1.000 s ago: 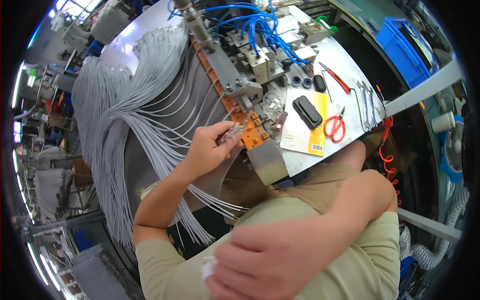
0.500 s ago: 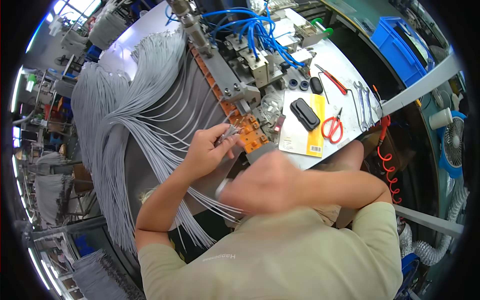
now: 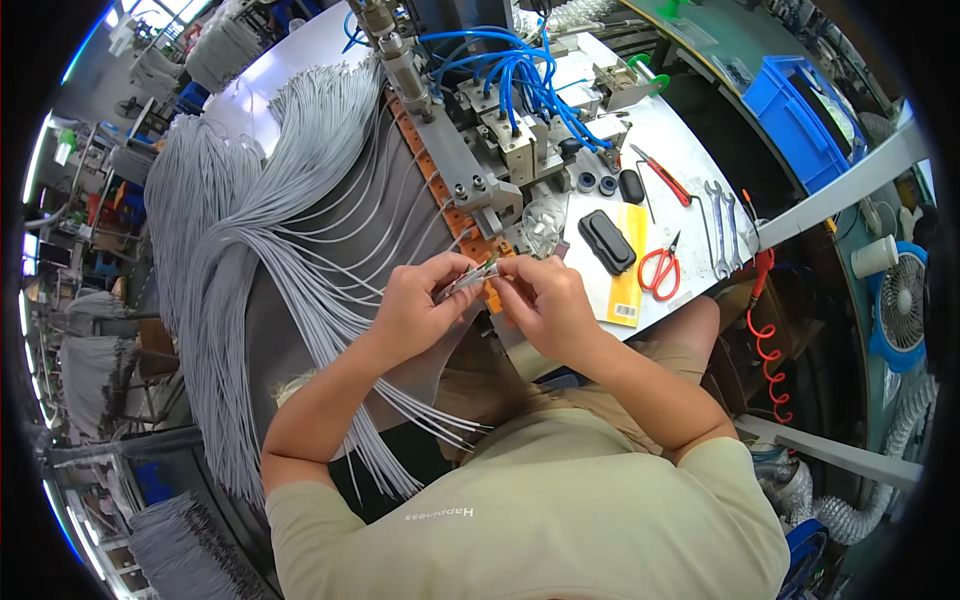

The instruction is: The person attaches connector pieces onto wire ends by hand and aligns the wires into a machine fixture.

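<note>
Both hands meet at the near edge of the worktop [image 3: 690, 170]: the left hand [image 3: 420, 305] and right hand [image 3: 540, 300] pinch the end of one grey wire [image 3: 470, 281] beside the orange fixture strip [image 3: 462, 222]. A large fan of grey wires [image 3: 270, 220] lies spread behind, seemingly still waiting.

red-handled scissors [image 3: 658, 270] lie on the white surface [image 3: 690, 170] beside two wrenches [image 3: 722, 226] and a black oblong case [image 3: 607, 241] on a yellow card [image 3: 628, 285]. blue hoses [image 3: 520, 75] loop above; a blue bin [image 3: 795, 120] sits far right.
</note>
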`<state>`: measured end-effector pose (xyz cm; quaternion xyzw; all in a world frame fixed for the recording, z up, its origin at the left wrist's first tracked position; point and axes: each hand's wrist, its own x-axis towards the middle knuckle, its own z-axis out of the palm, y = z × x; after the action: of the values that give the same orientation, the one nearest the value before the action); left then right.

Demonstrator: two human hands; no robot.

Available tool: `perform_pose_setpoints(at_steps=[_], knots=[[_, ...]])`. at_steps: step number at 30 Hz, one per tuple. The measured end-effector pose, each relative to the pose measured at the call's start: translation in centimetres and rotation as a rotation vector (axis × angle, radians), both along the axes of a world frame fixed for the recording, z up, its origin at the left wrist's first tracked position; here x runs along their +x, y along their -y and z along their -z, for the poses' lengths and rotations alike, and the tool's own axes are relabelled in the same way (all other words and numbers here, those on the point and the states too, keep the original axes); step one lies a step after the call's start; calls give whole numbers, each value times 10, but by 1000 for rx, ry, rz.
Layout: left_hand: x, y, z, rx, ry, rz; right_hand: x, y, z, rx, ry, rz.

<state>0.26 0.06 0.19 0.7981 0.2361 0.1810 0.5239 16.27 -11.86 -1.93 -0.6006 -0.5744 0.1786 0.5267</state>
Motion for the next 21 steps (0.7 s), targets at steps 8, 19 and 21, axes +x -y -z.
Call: perform_pose_setpoints(at_steps=[8,19,21], knots=[[-3,-1,-6,109,-102,49,4,1,-10,-302,-355,-82],[-2,-2,-7,-68,-70,131,10,-9,11,187,275,-42],[-6,2,-10,286,-110,31,13,-14,14,208,292,-24]])
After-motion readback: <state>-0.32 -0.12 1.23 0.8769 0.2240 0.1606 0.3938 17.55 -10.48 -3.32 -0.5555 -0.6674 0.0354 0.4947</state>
